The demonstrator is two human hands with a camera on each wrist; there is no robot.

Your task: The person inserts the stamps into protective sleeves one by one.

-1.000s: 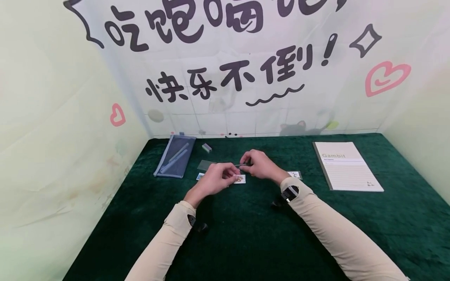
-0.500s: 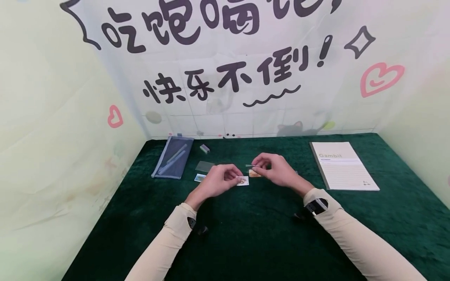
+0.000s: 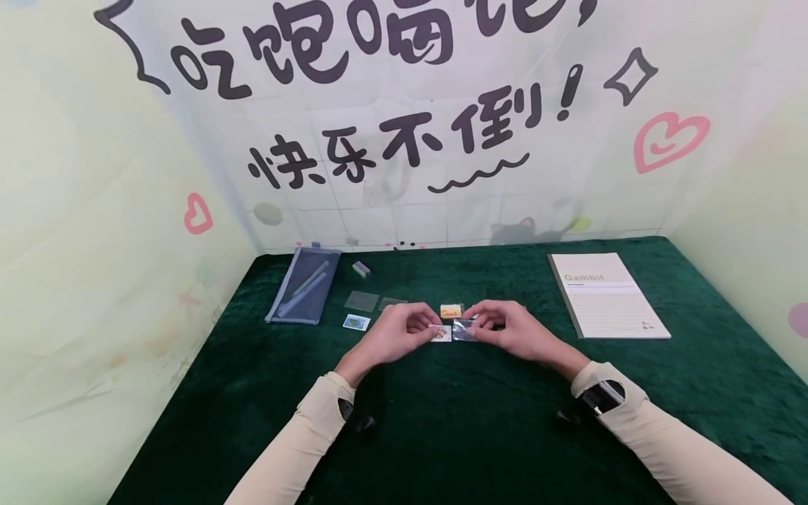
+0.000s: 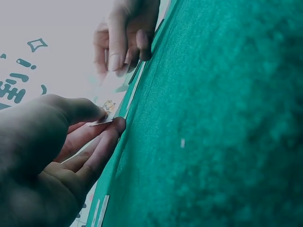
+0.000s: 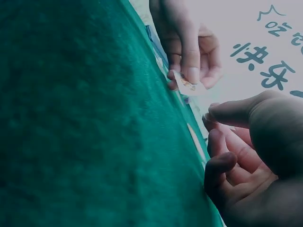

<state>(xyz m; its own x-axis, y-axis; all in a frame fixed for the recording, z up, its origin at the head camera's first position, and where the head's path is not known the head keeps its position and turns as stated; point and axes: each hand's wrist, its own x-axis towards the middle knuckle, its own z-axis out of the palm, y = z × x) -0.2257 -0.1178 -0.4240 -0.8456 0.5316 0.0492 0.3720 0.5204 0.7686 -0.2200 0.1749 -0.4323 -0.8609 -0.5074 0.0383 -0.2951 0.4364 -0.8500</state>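
Observation:
Between thumb and fingers my left hand [image 3: 398, 328] pinches a small white card [image 3: 442, 334] with a coloured picture, seen also in the left wrist view as a card [image 4: 109, 108]. Facing it, my right hand [image 3: 513, 330] pinches a clear plastic sleeve [image 3: 463, 330] that catches the light. Card and sleeve are held edge to edge above the cloth; a gap or contact between them cannot be told. An orange picture card [image 3: 451, 310] lies just beyond the sleeve. Left of my left hand lies a blue-green picture card [image 3: 356, 322], with a clear sleeve [image 3: 362, 301] behind it.
A blue mesh zip pouch [image 3: 304, 286] with pens inside lies at the back left, a small eraser-like block [image 3: 361, 269] beside it. At the right is a white notebook [image 3: 609, 296]. Another clear sleeve [image 3: 393, 303] lies partly behind my left hand. Dark green cloth [image 3: 442, 421] covers the table.
My right hand has moved right, then down toward me, bringing the clear sleeve beside the left hand's card. The orange card has come into view. My left hand keeps its pinch.

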